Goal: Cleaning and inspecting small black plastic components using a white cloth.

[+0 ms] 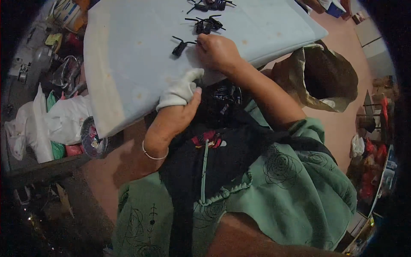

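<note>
My right hand is over a pale padded surface, its fingers curled together; whatever they pinch is hidden. Just left of its fingertips lies a small black piece with two thin wire-like ends. Beyond the fingers is a small pile of similar black pieces, and another group lies at the far edge of the view. A white glove or cloth covers the fingers of my left hand. They are closed around something dark that I cannot make out, near the surface's front edge.
Shiny black plastic sits on my lap, below the hands. An open brown sack stands to the right. On the left, a shelf carries white plastic bags and a clear round container. Red bags lie at far right.
</note>
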A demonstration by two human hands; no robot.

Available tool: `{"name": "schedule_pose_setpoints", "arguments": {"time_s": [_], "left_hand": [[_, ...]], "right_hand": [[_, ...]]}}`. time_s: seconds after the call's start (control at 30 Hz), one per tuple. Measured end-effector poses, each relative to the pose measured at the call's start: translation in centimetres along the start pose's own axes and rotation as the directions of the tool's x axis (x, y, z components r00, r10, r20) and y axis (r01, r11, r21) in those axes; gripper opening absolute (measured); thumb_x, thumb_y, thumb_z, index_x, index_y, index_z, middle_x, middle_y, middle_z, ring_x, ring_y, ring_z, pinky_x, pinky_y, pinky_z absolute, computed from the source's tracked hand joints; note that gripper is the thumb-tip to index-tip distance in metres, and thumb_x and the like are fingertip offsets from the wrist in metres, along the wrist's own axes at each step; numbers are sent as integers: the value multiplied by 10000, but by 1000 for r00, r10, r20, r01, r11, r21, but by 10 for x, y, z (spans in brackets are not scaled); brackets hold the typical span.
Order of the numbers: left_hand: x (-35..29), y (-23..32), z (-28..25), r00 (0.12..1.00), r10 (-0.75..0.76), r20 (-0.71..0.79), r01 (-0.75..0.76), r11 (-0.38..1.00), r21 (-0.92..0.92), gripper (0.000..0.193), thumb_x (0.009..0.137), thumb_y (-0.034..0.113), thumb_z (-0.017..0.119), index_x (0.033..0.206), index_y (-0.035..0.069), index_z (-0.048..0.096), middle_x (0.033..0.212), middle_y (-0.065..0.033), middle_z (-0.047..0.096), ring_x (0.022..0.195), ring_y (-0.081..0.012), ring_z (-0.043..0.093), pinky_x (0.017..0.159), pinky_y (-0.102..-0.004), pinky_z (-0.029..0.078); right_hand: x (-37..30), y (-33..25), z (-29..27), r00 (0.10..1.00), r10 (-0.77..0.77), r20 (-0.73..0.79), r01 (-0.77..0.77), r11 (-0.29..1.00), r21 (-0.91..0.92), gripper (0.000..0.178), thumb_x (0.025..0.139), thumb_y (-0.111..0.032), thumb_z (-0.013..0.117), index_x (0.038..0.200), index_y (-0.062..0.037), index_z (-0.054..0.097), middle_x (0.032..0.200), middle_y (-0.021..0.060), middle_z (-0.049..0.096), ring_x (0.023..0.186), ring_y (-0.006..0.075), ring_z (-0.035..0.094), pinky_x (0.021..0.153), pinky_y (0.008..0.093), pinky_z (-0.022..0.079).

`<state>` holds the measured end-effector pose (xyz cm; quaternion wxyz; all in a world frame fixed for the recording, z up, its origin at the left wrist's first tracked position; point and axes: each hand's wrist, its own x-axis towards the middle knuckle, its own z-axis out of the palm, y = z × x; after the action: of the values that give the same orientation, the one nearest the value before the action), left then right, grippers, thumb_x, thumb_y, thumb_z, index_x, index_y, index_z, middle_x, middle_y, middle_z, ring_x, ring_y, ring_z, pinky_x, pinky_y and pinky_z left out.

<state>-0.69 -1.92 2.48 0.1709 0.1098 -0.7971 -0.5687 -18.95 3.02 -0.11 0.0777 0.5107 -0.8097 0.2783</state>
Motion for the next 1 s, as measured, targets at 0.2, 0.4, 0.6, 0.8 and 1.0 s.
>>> {"name": "schedule_pose_setpoints", "arguments": {"time_s": [0.2,0.4,0.6,0.8,1.0], "left_hand": [[3,-5,-12,977,136,-163,-100,972,211,239,839,81,483,1064,7,513,867,-91,575,826,-168,547,745,-294,431],[0,21,-15,959,73,-273,-61,997,55,227,815,83,548,1030,8,548,852,-85,580,805,-116,533,726,-270,432],[-6,4,-11,995,-81,-50,85,992,95,277,785,78,602,1046,8,543,844,-73,583,790,-103,529,712,-259,444],[-5,27,-10,992,63,-111,-57,997,58,331,757,85,639,1065,15,539,931,-93,587,836,-150,547,760,-273,439],[-2,43,-19,926,312,211,-350,921,172,422,744,45,633,1135,5,479,1042,-72,545,921,-144,522,786,-270,427]], "right_hand": [[-21,-1,-38,991,119,69,-137,910,392,237,830,-244,534,739,-26,516,584,79,495,523,186,463,505,332,382],[-31,2,-55,971,20,237,-179,716,674,278,835,-248,526,725,7,517,548,29,429,533,88,389,487,283,349],[-33,-4,-68,967,69,245,-216,733,645,248,865,-252,518,756,-29,519,632,-67,380,594,29,345,524,214,314],[-40,4,-63,938,76,339,-315,593,741,215,864,-251,523,751,-68,533,592,-92,355,528,12,311,446,198,257],[-47,-15,-61,853,-46,519,-441,467,766,195,873,-214,510,783,-46,547,621,-93,424,559,4,378,480,179,303]]}}
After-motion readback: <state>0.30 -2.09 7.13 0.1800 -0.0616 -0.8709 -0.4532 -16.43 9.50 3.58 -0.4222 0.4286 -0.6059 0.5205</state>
